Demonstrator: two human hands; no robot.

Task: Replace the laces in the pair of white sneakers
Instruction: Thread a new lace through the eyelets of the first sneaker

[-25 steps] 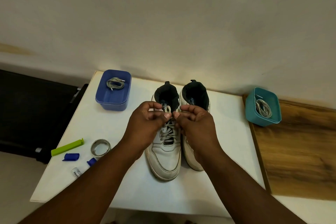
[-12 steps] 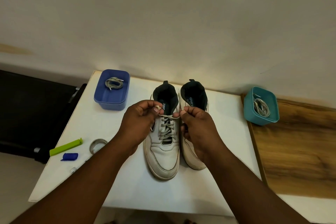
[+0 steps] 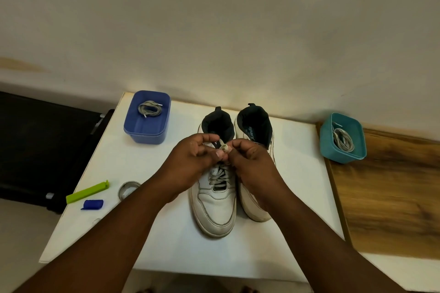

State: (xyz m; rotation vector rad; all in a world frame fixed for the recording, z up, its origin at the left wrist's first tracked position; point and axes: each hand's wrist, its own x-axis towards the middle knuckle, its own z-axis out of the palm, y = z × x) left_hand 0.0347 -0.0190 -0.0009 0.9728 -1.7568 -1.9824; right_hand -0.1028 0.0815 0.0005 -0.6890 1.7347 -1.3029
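We see two white sneakers standing side by side on the white tabletop [image 3: 297,197], toes toward us, dark collars toward the wall. The left sneaker [image 3: 215,207] carries a grey lace [image 3: 220,177] crossed through its eyelets. The right sneaker [image 3: 253,135] touches it along the inner side, and its front half is hidden under the right hand.

Both hands meet above the left sneaker's upper eyelets. The left hand [image 3: 192,159] has its fingers [image 3: 209,138] curled, with thumb and fingertips pinching the lace end [image 3: 224,148], which is bunched in a small loop between the two hands. The right hand [image 3: 252,162] faces it, fingers curled too, pinching the same bunched piece from the other side. The fingertips of the two hands nearly touch.

At the tabletop's far left corner stands a blue tub [image 3: 147,131] with a coiled grey lace [image 3: 148,109] in it. A teal tub [image 3: 342,150] holding another bundle of laces [image 3: 342,141] sits to the right, on the wooden surface [image 3: 385,197] just beside the tabletop's edge.

Near the left edge lie a green clip [image 3: 87,192], a small blue cap [image 3: 92,204] just beside it, and a metal ring [image 3: 128,188] partly hidden by the left forearm.
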